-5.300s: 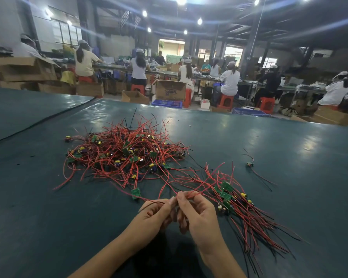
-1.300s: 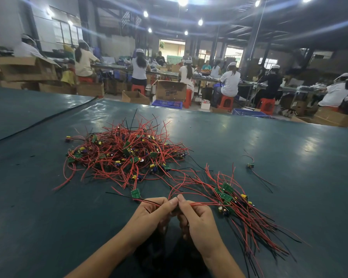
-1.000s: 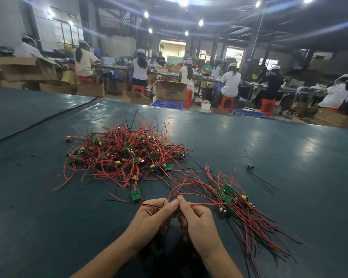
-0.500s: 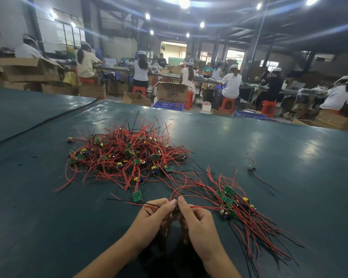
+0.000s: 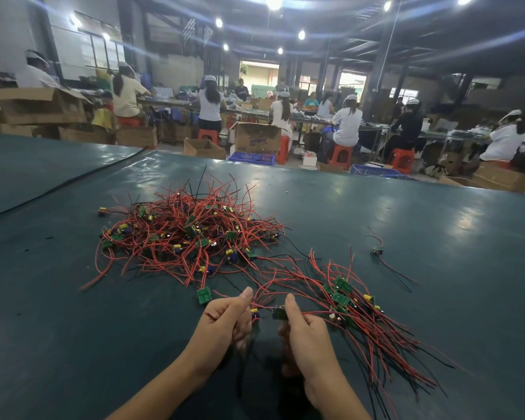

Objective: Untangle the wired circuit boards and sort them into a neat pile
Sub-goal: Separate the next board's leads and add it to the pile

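First: The table [image 5: 73,328] is carrying all of it. The tangled heap [image 5: 188,234] is lying ahead of you and a little left, apart from both hands, with a few of its red strands trailing back toward them.

Second: The sorted pile [image 5: 361,316] is sitting just beside your right hand [image 5: 308,334], with its leads fanning away to the right.

First: Your left hand [image 5: 226,319] is curling round a red lead [image 5: 209,317], thumb raised. Your right hand is pinching a small board [image 5: 278,312] under its thumb. I cannot tell whether lead and board belong to one piece.

Second: You are likely dealing with very light stuff here. The wires are looking limp yet springy, so they are probably going to snag on their neighbours.

First: The boards are looking stiff, and the joints where the leads meet them are probably the weak spot. Be taking each board by its edges and guiding the lead out loosely, rather than hauling on the wire.
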{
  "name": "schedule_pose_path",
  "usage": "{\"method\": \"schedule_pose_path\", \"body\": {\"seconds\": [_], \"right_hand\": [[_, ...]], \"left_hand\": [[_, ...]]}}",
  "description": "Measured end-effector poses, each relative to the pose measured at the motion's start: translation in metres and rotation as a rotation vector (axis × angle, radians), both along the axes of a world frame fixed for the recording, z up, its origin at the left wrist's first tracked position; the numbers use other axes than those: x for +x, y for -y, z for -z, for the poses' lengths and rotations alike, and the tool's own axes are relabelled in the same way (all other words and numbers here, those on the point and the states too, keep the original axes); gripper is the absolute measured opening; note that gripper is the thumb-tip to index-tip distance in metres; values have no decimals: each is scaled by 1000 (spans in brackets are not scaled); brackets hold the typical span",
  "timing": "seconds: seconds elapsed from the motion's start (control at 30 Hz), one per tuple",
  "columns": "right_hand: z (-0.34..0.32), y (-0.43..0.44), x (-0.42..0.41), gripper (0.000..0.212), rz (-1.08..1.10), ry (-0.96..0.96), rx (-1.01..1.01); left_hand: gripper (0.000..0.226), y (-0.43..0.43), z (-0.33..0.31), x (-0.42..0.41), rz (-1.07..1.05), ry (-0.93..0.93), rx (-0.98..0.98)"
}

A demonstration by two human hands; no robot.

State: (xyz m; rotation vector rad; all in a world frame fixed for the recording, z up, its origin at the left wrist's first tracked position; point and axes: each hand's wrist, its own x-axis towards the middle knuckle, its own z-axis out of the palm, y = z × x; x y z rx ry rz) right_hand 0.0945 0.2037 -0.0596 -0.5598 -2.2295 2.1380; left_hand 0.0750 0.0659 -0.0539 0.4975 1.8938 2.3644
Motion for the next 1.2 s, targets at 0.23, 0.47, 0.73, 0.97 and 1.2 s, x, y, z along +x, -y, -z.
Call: {"method": "schedule_pose_path", "body": {"seconds": [0.23,0.47,0.73,0.97,1.2], "right_hand": [[-3,3,2,42,-119,-29,-10],[-9,6,4,39,-194,-45,-35],[-13,7,6,17,-200,-74,-153],[-14,4,5,31,-232,-33,-201],[-14,3,3,25,-231,-63,-279]], "left_hand": [[42,3,1,3,-59,-199,7],[37,1,-2,15,-3,-375,-53],[30,0,-6,18,202,-395,5],[24,2,-3,15,9,-699,-304],[25,-1,1,15,-58,-861,-470]]}}
